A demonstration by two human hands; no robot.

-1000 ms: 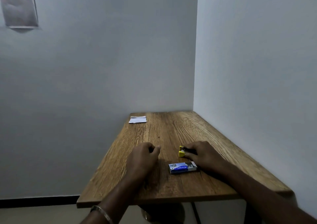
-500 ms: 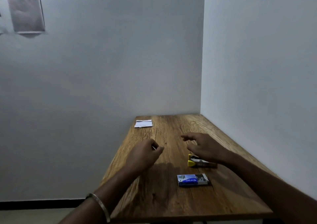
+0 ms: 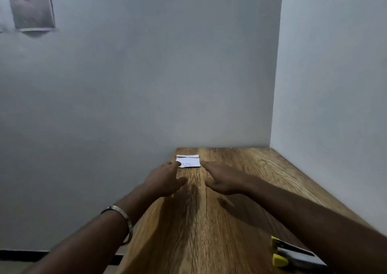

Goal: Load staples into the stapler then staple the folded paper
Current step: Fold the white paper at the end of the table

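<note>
Head view: nearest, at the lower right edge of the wooden table (image 3: 188, 242), the yellow stapler (image 3: 293, 255) is seen lying on its side, ungripped. Farther out, the left hand (image 3: 165, 181) and right hand (image 3: 225, 181) are stretched forward with fingers spread and nothing held. At the far left corner the folded paper (image 3: 188, 161) lies flat, just touched by fingertips. It would best be pinched by both edges and drawn back toward the stapler. No staple box is visible.
</note>
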